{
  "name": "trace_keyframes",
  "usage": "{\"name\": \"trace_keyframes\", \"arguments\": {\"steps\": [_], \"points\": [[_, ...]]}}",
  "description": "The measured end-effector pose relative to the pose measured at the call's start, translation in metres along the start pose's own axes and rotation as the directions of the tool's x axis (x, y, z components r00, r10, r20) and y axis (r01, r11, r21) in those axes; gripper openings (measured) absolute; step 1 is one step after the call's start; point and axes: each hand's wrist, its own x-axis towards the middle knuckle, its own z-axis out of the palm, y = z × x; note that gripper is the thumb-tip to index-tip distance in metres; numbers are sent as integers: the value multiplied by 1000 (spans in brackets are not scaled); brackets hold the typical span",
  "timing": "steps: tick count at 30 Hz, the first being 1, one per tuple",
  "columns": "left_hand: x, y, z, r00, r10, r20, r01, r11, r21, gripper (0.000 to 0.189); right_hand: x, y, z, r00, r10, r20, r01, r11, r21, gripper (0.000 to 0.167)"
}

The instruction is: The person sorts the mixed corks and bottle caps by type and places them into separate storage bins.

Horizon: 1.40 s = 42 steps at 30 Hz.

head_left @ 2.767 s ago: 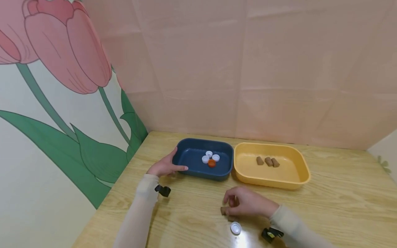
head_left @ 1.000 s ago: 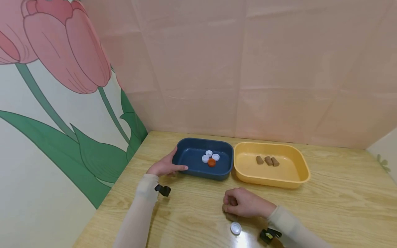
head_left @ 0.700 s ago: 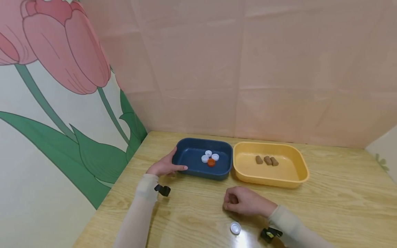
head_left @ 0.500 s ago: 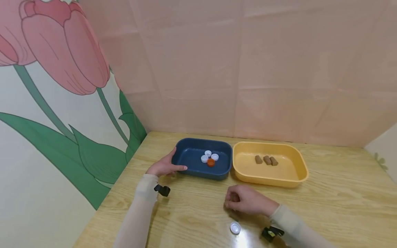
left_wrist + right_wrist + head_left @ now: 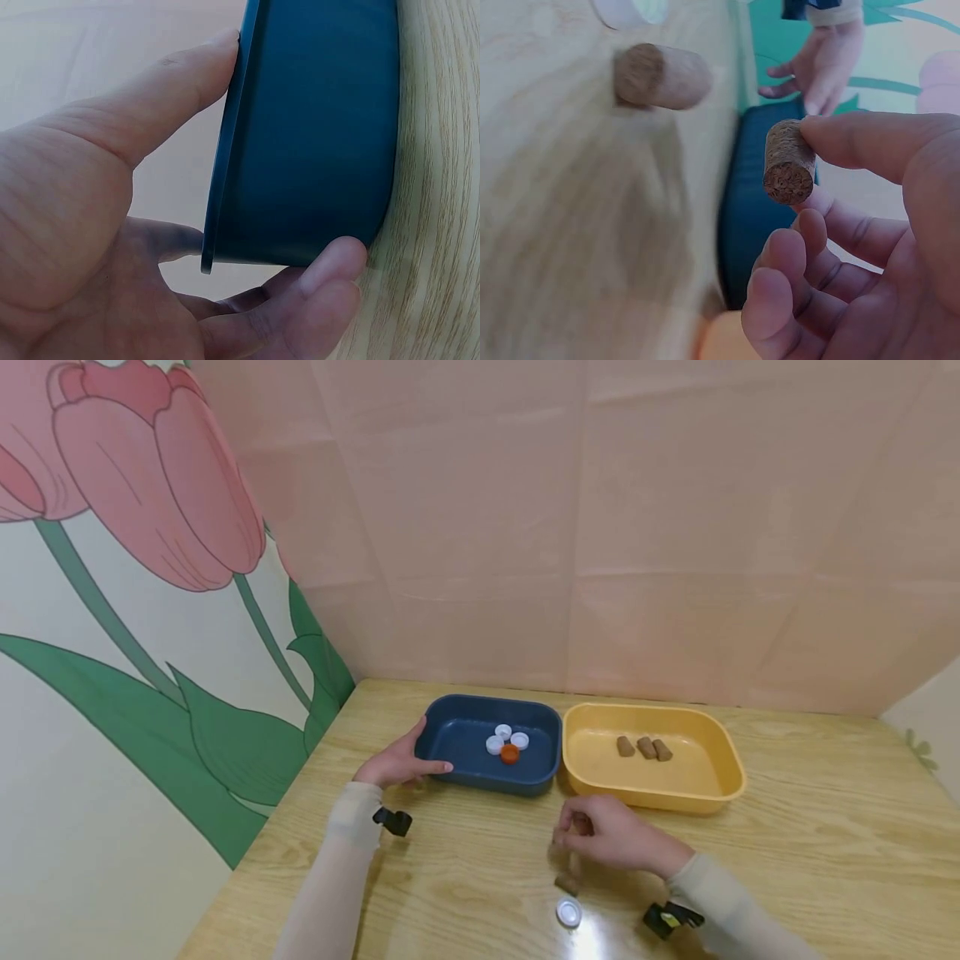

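Note:
My right hand [image 5: 618, 835] pinches a brown cork stopper [image 5: 789, 161] between thumb and fingertips, held above the table. A second cork [image 5: 567, 884] lies on the tabletop below it, beside a white bottle cap [image 5: 568, 912]. My left hand [image 5: 401, 764] holds the left end of a dark blue tray [image 5: 487, 779]. In the left wrist view its thumb rests on the tray's rim and its fingers bend around the side wall. Three white caps [image 5: 495, 744] and an orange cap [image 5: 510, 754] lie inside the blue tray.
A yellow tray [image 5: 652, 797] stands against the blue tray's right side, with three corks [image 5: 647, 747] in it. Both sit on a wood-grain table [image 5: 465, 877]. Behind it hangs a pink sheet [image 5: 577, 527]; a wall with painted tulips [image 5: 157, 477] is at the left.
My right hand has taken up one of the two corks from the table and moved up and slightly right with it. My left hand has stayed at the blue tray.

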Motion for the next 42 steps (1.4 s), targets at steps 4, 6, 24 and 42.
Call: {"name": "trace_keyframes", "arguments": {"steps": [4,6,24,42], "points": [[1,0,0,1000,1,-2,-1,1000,8,115,0,-1,-12,999,17,-41,-18,999,-26,14],[1,0,0,1000,2,-5,-1,1000,11,116,0,0,-20,998,29,-60,-30,999,-30,13],[2,1,1,998,-14,-58,18,997,76,114,15,16,-100,967,208,-144,-230,961,-151,25],[3,3,3,999,1,-42,2,998,64,110,62,54,-134,978,205,-30,-207,956,-208,16]]}}
